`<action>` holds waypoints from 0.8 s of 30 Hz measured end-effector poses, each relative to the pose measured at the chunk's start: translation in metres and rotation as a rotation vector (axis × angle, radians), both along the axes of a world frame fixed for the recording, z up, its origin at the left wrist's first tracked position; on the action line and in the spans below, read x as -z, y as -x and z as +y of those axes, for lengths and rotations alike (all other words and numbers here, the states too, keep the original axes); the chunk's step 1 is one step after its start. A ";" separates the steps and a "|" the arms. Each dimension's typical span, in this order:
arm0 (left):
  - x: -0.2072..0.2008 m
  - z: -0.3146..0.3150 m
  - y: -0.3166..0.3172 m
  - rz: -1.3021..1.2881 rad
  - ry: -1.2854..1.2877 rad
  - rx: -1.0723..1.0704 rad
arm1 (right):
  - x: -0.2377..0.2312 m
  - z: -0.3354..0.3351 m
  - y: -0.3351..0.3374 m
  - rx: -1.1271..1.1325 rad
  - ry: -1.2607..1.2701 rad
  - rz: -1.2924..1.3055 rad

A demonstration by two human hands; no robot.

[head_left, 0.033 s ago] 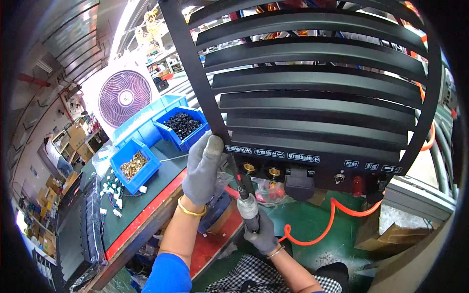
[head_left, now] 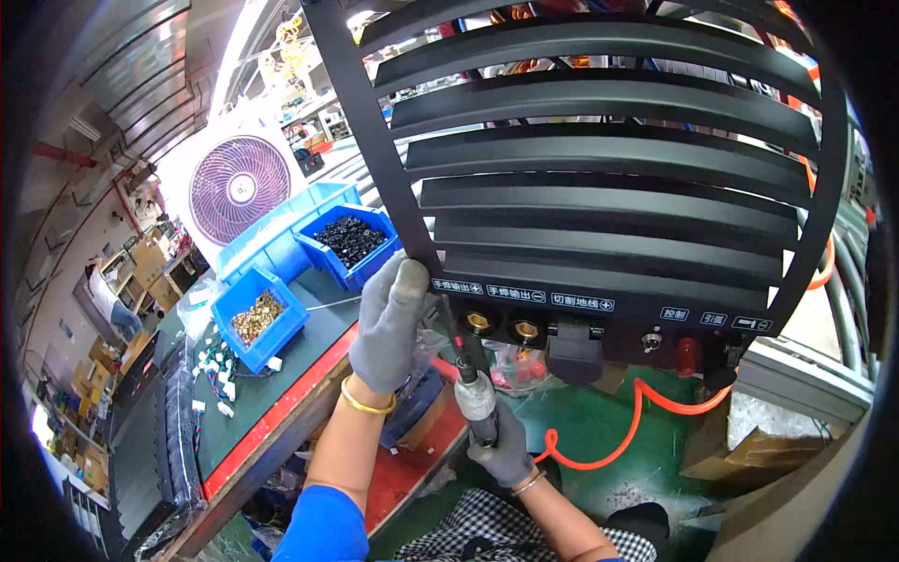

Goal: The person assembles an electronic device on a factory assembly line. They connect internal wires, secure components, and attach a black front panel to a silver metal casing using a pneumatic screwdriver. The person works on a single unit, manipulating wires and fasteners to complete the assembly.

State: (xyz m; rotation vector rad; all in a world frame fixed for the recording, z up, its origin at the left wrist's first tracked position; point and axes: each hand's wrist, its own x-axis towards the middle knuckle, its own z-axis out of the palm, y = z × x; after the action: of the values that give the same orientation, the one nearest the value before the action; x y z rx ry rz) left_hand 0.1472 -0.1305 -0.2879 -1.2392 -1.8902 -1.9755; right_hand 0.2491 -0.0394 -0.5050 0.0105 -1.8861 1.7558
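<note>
A large black louvred panel [head_left: 618,201] fills the upper right. Along its lower edge are two brass-centred sockets [head_left: 526,331], a black flap cover [head_left: 574,350], a small round metal connector [head_left: 652,341] and a red fitting [head_left: 686,356]. My left hand [head_left: 386,323], in a grey glove, grips the panel's lower left corner, with its fingers partly hidden. Below the sockets, my gloved right hand [head_left: 503,450] is closed around a power screwdriver [head_left: 476,401]. Its long bit points up at the panel's lower left edge; whether the tip touches a screw cannot be seen.
Left of the panel, a green-topped bench [head_left: 245,412] carries a blue bin of brass parts [head_left: 258,319], a blue bin of black parts [head_left: 348,240] and white connectors with wires [head_left: 221,379]. A fan [head_left: 241,187] stands behind. An orange air hose [head_left: 609,459] curls below right, near a cardboard box [head_left: 768,450].
</note>
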 end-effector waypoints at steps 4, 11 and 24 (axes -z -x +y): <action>0.024 -0.005 0.023 0.541 0.097 -0.384 | 0.000 -0.003 0.005 0.050 -0.066 0.079; 0.004 0.000 0.002 -0.055 -0.062 -0.024 | 0.005 -0.001 0.015 0.051 -0.104 0.068; -0.002 0.002 -0.002 0.065 -0.005 -0.028 | 0.004 -0.007 0.030 0.097 -0.048 0.173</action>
State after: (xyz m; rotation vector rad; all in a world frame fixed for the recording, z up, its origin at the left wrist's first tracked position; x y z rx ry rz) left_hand 0.1495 -0.1288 -0.2860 -1.2523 -1.8611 -1.9014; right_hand 0.2188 -0.0462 -0.5092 0.0846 -1.7739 1.5915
